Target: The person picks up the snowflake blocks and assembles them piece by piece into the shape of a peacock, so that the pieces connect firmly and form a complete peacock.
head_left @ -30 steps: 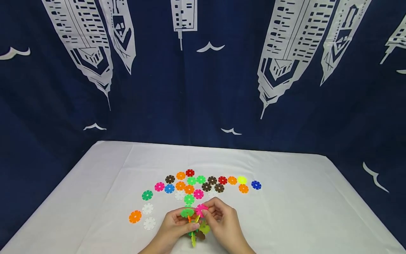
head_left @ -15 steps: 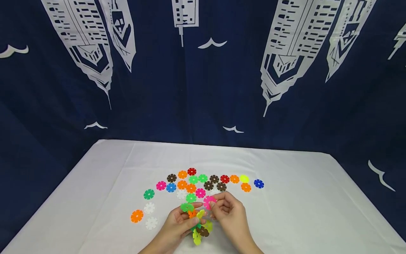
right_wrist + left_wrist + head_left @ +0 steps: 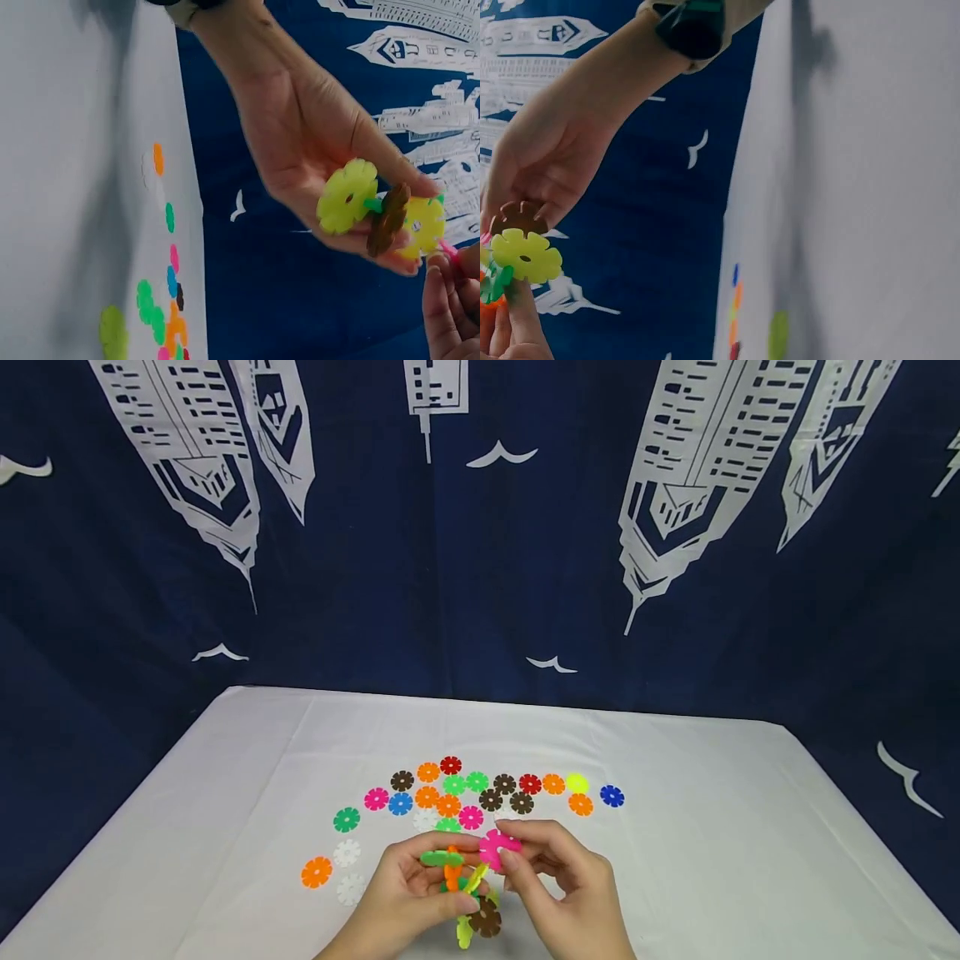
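Observation:
In the head view my left hand (image 3: 405, 893) holds a cluster of slotted plastic flower discs, thumb across it. Its parts include a green disc (image 3: 441, 858), nearly edge-on, an orange disc (image 3: 453, 875), a yellow disc (image 3: 476, 878), a brown disc (image 3: 486, 920) and a lime disc (image 3: 464, 935). My right hand (image 3: 588, 893) pinches a pink disc (image 3: 497, 850) between thumb and fingertips. In the right wrist view the pink disc (image 3: 449, 248) meets the edge of a yellow disc (image 3: 424, 223); whether their slots interlock I cannot tell. The fingers hide some of the cluster.
Several loose discs lie flat beyond the hands on the white table (image 3: 712, 843), among them a red disc (image 3: 451, 765) and a blue disc (image 3: 612, 796). Off to the left lie an orange disc (image 3: 317, 872) and white discs. A navy curtain (image 3: 450, 568) hangs behind.
The pink disc first drew away from the cluster, then came down again beside the yellow disc. My left hand has turned the cluster, so the brown disc faces the head camera more.

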### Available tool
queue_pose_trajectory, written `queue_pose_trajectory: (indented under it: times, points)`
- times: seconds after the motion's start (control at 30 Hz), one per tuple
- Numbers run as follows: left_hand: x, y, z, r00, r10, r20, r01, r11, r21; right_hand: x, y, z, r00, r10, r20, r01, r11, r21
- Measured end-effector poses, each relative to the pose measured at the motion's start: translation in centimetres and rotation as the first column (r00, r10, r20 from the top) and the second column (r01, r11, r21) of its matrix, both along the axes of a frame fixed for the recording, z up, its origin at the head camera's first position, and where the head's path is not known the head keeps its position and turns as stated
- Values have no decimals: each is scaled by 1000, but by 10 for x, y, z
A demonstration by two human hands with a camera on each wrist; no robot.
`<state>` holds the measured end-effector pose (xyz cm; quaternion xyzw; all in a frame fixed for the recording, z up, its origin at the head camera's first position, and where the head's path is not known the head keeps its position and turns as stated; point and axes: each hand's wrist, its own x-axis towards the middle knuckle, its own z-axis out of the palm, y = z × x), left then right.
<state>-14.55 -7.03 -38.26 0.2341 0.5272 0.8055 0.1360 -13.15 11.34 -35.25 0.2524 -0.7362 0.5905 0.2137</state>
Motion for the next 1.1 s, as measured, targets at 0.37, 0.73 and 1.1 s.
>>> queue_pose_trajectory:
  times: [0.37,0.73,1.1]
  points:
    - [0,-4,5,994,110,-24,-112,987,-115,-6,-11,-25,989,39,-142,-49,997,-64]
    - [-3,-2,-1,980,193,39,-183,966,-184,-10,-27,-56,992,44,-116,-76,954,-289]
    - [-9,-3,-11,984,77,160,-50,984,-168,-25,-8,-45,971,219,101,-209,973,-100]
